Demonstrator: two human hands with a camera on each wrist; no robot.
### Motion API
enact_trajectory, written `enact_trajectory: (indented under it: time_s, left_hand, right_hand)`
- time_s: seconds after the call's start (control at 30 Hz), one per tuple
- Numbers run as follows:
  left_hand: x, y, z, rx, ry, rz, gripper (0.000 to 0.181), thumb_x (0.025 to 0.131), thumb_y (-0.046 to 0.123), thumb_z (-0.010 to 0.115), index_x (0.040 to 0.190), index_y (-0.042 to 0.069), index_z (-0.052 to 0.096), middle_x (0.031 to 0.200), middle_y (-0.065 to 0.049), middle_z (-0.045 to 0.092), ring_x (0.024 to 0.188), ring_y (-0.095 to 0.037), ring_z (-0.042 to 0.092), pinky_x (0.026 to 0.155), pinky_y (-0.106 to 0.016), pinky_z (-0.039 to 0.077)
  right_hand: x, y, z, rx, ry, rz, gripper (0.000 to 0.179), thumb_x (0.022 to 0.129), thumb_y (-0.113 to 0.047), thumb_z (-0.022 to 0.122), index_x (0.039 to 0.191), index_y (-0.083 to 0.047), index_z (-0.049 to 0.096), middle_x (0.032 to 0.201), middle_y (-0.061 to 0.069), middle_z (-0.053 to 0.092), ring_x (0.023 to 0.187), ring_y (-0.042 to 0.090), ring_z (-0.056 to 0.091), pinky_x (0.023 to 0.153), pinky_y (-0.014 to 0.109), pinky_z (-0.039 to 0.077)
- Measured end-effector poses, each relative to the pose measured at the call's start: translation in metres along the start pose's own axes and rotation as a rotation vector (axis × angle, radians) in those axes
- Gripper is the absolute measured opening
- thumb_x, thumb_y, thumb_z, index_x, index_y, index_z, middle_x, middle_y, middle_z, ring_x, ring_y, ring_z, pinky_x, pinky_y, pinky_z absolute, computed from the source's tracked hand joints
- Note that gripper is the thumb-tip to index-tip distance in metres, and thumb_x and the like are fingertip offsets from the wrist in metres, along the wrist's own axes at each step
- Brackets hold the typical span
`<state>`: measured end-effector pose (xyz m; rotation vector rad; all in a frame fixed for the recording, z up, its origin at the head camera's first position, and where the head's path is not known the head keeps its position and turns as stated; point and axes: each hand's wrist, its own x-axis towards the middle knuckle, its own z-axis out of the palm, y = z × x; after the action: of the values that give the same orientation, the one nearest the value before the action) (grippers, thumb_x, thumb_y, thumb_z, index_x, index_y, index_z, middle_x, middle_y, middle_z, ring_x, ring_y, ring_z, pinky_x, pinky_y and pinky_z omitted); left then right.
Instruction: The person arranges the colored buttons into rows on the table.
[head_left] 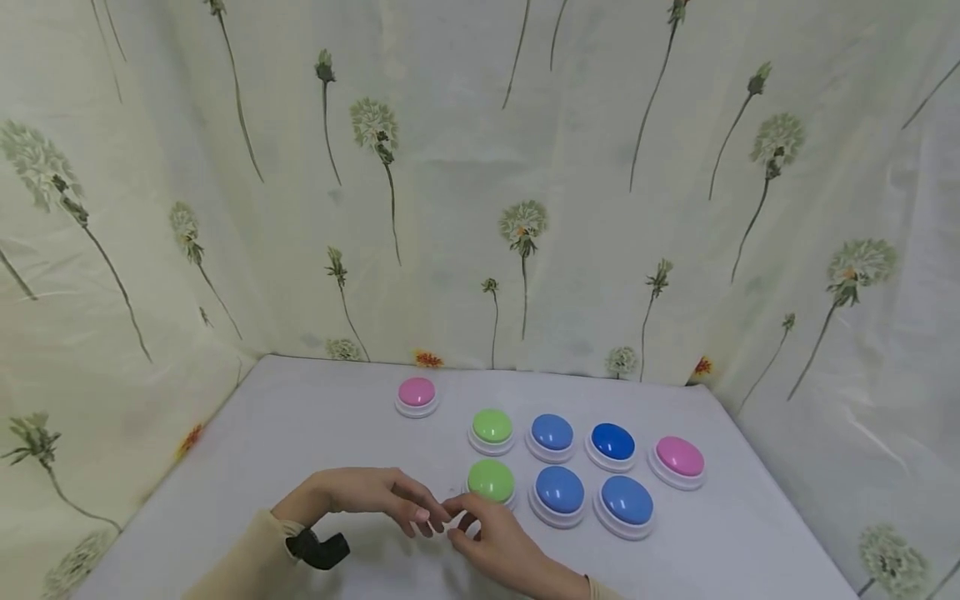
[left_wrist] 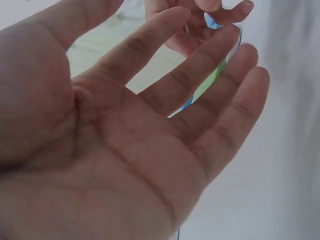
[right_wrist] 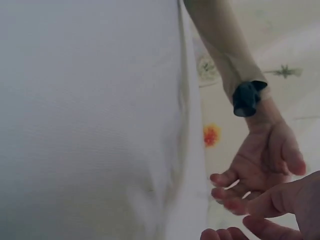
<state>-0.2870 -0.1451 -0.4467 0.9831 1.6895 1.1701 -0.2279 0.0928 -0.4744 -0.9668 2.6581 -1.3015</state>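
Note:
Near the front of the table, my left hand hovers palm down with its fingers loosely extended. The left wrist view shows its palm holding nothing. My right hand comes in from the other side with fingers loosely bent and nothing visible in them. The fingertips of both hands meet or nearly meet; I cannot tell if they touch. Nearest to the right hand is a green push button on a round white base, its lower edge partly hidden by that hand. Behind it stands another green push button.
To the right sit several blue push buttons in two rows, with a pink push button beyond them. Another pink push button stands at the back left. A flower-printed curtain surrounds the white table.

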Motion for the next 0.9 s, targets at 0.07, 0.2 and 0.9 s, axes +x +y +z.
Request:
enact_trajectory:
  time_s: [0.07,0.2,0.9]
  left_hand:
    - [-0.005,-0.004,-0.007,-0.014,0.06,0.005,0.034,0.093,0.027,0.048,0.122,0.01,0.056,0.116,-0.016,0.06,0.106,-0.035,0.056,0.087,-0.041,0.046]
    - [-0.012,-0.011,-0.023,-0.037,0.223,-0.028,0.035,0.093,0.028,0.049,0.119,0.006,0.057,0.109,-0.02,0.06,0.101,-0.034,0.058,0.084,-0.039,0.048]
    - [0.007,-0.062,-0.111,-0.118,1.161,-0.195,0.046,0.083,0.007,0.063,0.126,-0.001,0.048,0.117,-0.021,0.051,0.093,-0.021,0.058,0.076,-0.033,0.05]
  right_hand:
    - [0.011,-0.002,0.0,-0.004,0.024,-0.004,0.024,0.083,-0.015,0.061,0.107,-0.017,0.06,0.101,-0.006,0.061,0.078,0.003,0.058,0.063,0.022,0.048]
    - [0.038,-0.004,-0.005,-0.014,0.049,0.013,0.026,0.082,-0.015,0.063,0.108,-0.012,0.061,0.101,0.002,0.062,0.078,0.005,0.059,0.069,0.025,0.05]
    - [0.164,0.031,0.006,-0.054,0.03,0.393,0.072,0.075,-0.027,0.069,0.132,0.004,0.037,0.114,0.024,0.055,0.08,0.023,0.061,0.071,0.036,0.05]
